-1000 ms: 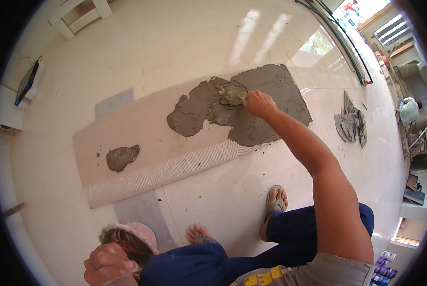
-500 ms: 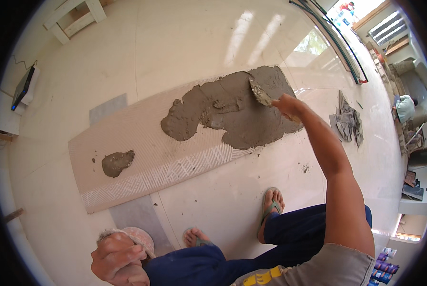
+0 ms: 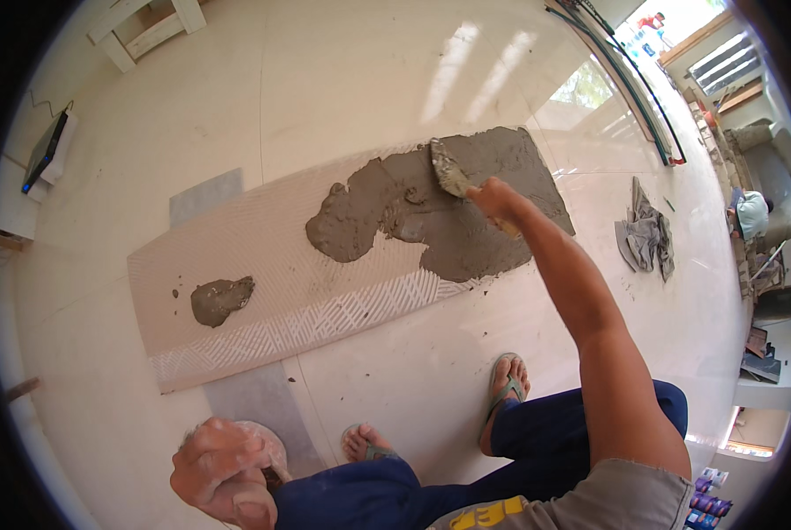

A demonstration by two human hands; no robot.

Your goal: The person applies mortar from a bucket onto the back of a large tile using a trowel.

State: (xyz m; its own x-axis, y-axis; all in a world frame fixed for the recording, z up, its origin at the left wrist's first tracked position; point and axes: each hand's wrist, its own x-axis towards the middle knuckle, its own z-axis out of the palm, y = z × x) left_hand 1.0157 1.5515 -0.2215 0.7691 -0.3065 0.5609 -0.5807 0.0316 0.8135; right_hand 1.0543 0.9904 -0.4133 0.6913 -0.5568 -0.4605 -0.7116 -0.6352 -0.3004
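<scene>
My right hand (image 3: 497, 203) grips a mortar-coated trowel (image 3: 449, 172), its blade resting on wet grey mortar (image 3: 493, 159). This mortar spreads over the right part of a long beige tile (image 3: 263, 234) with a ridged, patterned back. Nearer the tile's left end sits a small separate lump of mortar (image 3: 221, 301). At the lower left my left hand (image 3: 221, 468) is closed, its fingers curled. Beside and partly behind it shows a round, pinkish, stained object (image 3: 270, 444), mostly hidden; what the fingers hold cannot be made out.
My sandalled feet (image 3: 506, 389) stand near the tile's front edge. Grey strips (image 3: 205, 196) lie under the tile. A crumpled grey cloth (image 3: 647, 231) is on the floor at right. Long dark bars (image 3: 621, 79) lie at upper right, a white wooden frame (image 3: 152, 35) at upper left. Another person (image 3: 752, 215) is far right.
My right hand and the trowel have moved left across the mortar. My left hand stays low at the left, slightly turned. The view has shifted a little.
</scene>
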